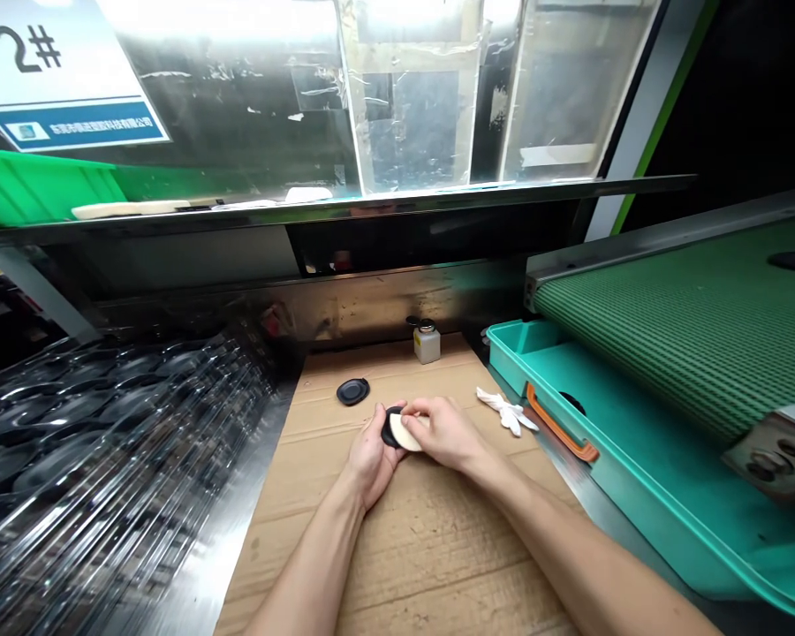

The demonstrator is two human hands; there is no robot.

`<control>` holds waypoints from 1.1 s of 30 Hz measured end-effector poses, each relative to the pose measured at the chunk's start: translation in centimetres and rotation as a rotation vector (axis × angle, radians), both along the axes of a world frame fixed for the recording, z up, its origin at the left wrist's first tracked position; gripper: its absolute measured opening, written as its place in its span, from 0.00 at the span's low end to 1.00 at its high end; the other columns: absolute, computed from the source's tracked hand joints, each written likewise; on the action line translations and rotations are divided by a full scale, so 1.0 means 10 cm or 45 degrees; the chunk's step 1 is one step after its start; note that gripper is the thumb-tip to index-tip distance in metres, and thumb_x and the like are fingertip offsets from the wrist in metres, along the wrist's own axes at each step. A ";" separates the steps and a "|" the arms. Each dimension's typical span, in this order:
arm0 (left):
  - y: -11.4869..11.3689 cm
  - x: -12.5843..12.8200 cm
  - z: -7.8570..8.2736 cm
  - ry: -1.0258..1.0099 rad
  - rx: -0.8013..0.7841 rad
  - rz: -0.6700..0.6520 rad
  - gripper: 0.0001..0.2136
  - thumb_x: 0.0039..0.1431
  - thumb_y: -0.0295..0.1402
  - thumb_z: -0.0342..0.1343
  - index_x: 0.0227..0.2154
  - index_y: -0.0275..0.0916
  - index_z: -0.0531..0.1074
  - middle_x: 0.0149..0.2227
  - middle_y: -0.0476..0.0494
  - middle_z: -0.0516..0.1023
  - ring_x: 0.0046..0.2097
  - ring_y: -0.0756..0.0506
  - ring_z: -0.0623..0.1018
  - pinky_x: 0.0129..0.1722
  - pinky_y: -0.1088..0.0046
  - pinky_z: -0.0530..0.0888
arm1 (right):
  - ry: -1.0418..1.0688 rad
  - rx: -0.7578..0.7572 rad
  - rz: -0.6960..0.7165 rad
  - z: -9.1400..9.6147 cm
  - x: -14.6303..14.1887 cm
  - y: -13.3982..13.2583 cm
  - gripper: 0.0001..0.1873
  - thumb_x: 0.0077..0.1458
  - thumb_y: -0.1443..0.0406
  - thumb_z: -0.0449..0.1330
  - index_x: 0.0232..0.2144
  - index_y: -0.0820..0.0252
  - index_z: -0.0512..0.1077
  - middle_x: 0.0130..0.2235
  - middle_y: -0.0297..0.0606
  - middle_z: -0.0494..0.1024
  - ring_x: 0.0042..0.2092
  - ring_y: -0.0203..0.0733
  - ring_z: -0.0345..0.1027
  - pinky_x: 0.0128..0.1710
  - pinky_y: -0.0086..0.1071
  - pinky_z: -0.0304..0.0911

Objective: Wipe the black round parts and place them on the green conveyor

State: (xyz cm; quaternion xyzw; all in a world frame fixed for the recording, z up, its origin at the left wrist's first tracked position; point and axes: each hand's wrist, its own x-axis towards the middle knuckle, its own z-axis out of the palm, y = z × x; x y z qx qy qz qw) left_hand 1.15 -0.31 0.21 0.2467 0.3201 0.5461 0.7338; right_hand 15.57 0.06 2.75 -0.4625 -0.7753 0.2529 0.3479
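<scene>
My left hand [369, 461] is closed around the edge of a small round black part [389, 428], held above the cardboard sheet [397, 565]. In the fingers of my right hand [445, 433] is a cream-coloured flat pad [404, 435], pressed against or just over the black part's face. The pad and my fingers hide much of the black part. Another black part [353, 391], round with a raised rim and small tab, lies on the cardboard to the upper left of my hands. A small whitish bottle [427, 343] with a dark top stands behind my hands.
Clear plastic trays [93, 442] holding black parts are stacked at the left. Crumpled white cloth or gloves [507, 412] lie at the right. Beyond sits a teal bin [642, 495] with an orange handle [560, 428], beside a green conveyor belt [689, 300]. A metal shelf [384, 203] crosses above.
</scene>
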 end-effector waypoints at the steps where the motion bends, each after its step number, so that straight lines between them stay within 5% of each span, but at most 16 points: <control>1: 0.00 0.00 0.00 0.009 -0.008 0.015 0.15 0.62 0.38 0.51 0.43 0.32 0.72 0.44 0.32 0.77 0.47 0.39 0.77 0.48 0.60 0.74 | -0.032 -0.002 0.015 0.01 0.02 0.00 0.13 0.55 0.63 0.52 0.34 0.57 0.77 0.34 0.34 0.79 0.33 0.35 0.68 0.33 0.25 0.57; 4: 0.00 0.01 0.00 0.027 -0.035 0.060 0.15 0.62 0.38 0.51 0.44 0.31 0.71 0.44 0.31 0.77 0.47 0.39 0.77 0.47 0.58 0.75 | -0.208 -0.055 0.036 0.04 0.11 0.01 0.12 0.54 0.63 0.54 0.33 0.56 0.78 0.29 0.34 0.78 0.30 0.36 0.68 0.30 0.26 0.56; 9: 0.01 0.02 0.01 0.039 -0.034 0.079 0.14 0.63 0.37 0.50 0.44 0.31 0.70 0.44 0.30 0.77 0.45 0.38 0.78 0.45 0.55 0.76 | -0.120 0.122 -0.366 0.07 0.20 0.02 0.16 0.61 0.60 0.49 0.42 0.56 0.75 0.40 0.39 0.79 0.40 0.39 0.71 0.39 0.27 0.59; 14: 0.03 -0.01 -0.03 -0.022 0.035 0.021 0.15 0.63 0.37 0.50 0.45 0.30 0.71 0.46 0.31 0.77 0.47 0.39 0.77 0.47 0.57 0.75 | -0.146 0.220 -0.120 -0.09 0.02 -0.02 0.17 0.61 0.57 0.52 0.50 0.51 0.69 0.45 0.36 0.77 0.45 0.39 0.70 0.44 0.28 0.61; 18: 0.02 0.00 -0.04 -0.023 0.008 0.070 0.14 0.63 0.36 0.50 0.43 0.30 0.72 0.46 0.32 0.77 0.48 0.40 0.77 0.49 0.58 0.74 | -0.294 0.222 -0.312 -0.17 -0.13 -0.04 0.19 0.64 0.58 0.47 0.53 0.55 0.65 0.45 0.42 0.76 0.44 0.42 0.70 0.42 0.30 0.61; 22: 0.03 0.02 -0.02 -0.053 -0.011 0.106 0.13 0.64 0.36 0.49 0.40 0.31 0.73 0.46 0.33 0.77 0.49 0.41 0.77 0.51 0.63 0.73 | -0.378 0.216 -0.241 -0.16 -0.24 -0.04 0.18 0.64 0.56 0.45 0.52 0.55 0.63 0.42 0.41 0.77 0.40 0.42 0.72 0.38 0.30 0.60; 26: 0.04 0.04 -0.02 -0.028 -0.009 0.148 0.15 0.65 0.36 0.46 0.44 0.31 0.72 0.47 0.33 0.77 0.49 0.41 0.77 0.50 0.61 0.74 | -0.510 0.127 -0.490 -0.15 -0.24 -0.05 0.19 0.65 0.55 0.42 0.51 0.56 0.63 0.39 0.42 0.77 0.35 0.43 0.72 0.35 0.31 0.58; 30: 0.03 0.04 -0.04 -0.028 0.010 0.132 0.13 0.63 0.36 0.50 0.44 0.32 0.72 0.47 0.34 0.77 0.48 0.42 0.77 0.50 0.63 0.74 | -0.455 0.158 -0.362 -0.16 -0.25 -0.10 0.19 0.64 0.55 0.43 0.52 0.54 0.61 0.39 0.40 0.78 0.34 0.42 0.72 0.32 0.30 0.56; 33: 0.03 0.03 -0.04 -0.041 0.022 0.096 0.14 0.64 0.36 0.49 0.44 0.32 0.72 0.47 0.33 0.76 0.48 0.41 0.77 0.49 0.63 0.74 | -0.413 0.168 -0.438 -0.16 -0.24 -0.04 0.18 0.64 0.55 0.43 0.51 0.54 0.62 0.39 0.40 0.78 0.35 0.43 0.72 0.32 0.30 0.56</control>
